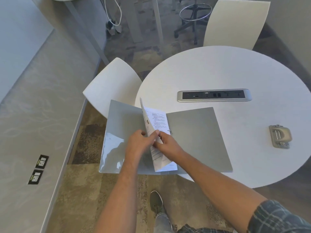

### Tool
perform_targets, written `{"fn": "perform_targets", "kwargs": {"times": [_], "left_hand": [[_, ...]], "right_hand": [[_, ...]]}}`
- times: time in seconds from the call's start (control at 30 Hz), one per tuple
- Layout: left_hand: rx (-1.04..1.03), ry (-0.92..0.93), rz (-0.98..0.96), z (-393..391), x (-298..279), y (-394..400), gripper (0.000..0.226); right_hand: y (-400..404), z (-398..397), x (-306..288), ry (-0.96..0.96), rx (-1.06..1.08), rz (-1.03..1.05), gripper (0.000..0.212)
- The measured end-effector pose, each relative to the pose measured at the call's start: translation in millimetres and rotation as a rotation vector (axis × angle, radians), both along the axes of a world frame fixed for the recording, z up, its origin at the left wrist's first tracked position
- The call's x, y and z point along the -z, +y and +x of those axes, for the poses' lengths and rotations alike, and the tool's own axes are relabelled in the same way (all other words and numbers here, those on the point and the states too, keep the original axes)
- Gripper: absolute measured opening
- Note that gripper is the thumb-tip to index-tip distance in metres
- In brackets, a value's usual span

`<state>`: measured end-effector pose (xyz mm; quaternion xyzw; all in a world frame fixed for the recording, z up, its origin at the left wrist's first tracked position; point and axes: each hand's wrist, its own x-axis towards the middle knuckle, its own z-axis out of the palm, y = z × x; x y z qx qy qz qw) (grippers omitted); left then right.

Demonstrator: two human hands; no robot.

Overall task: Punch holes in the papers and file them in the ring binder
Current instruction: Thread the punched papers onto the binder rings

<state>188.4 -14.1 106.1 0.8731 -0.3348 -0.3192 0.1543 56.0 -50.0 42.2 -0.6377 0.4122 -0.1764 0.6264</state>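
A grey ring binder [198,137] lies open on the round white table [218,73], its left cover hanging past the table's edge. Printed papers [157,121] stand almost on edge along the binder's spine, next to a metal ring [170,131]. My left hand [138,142] and my right hand [165,143] both pinch the papers near the middle of their edge, one hand on each side. A metal hole punch [280,136] sits on the table well to the right, apart from the binder.
A power and data socket strip [214,95] is set into the table behind the binder. One white chair [111,83] stands at the left of the table, another [235,22] at the far side. My shoe [156,201] is on the carpet below.
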Motion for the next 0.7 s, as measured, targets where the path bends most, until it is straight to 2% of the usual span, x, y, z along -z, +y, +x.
{"fn": "perform_targets", "kwargs": {"times": [0.13,0.2,0.27,0.33,0.43,0.5,0.6,0.7], "left_hand": [[0.027,-0.111,0.007,3.6,-0.2,3.5,0.028],[0.013,-0.132,-0.003,5.2,0.5,4.8,0.015],[0.019,-0.141,0.012,5.6,1.6,6.9,0.011],[0.051,-0.164,0.033,8.0,6.8,9.1,0.014],[0.073,-0.222,0.073,13.6,15.1,13.0,0.02],[0.073,-0.265,0.079,16.6,17.8,15.7,0.017],[0.093,-0.32,0.078,17.6,17.8,17.1,0.007],[0.126,-0.368,0.077,16.1,14.5,16.7,0.01]], "right_hand": [[0.2,8.5,15.4,-0.014,-0.188,0.117,0.035],[1.1,5.3,16.8,-0.026,-0.282,0.181,0.042],[2.4,-0.2,16.2,-0.053,-0.353,0.242,0.055],[3.3,-7.9,17.0,-0.044,-0.376,0.248,0.058],[3.6,-24.3,27.4,0.142,-0.218,-0.021,0.046],[3.4,-38.5,40.0,0.273,-0.132,-0.175,0.05],[3.3,-54.8,60.7,0.382,-0.149,-0.199,0.054],[2.7,-61.5,67.9,0.49,-0.262,-0.318,0.054]]}}
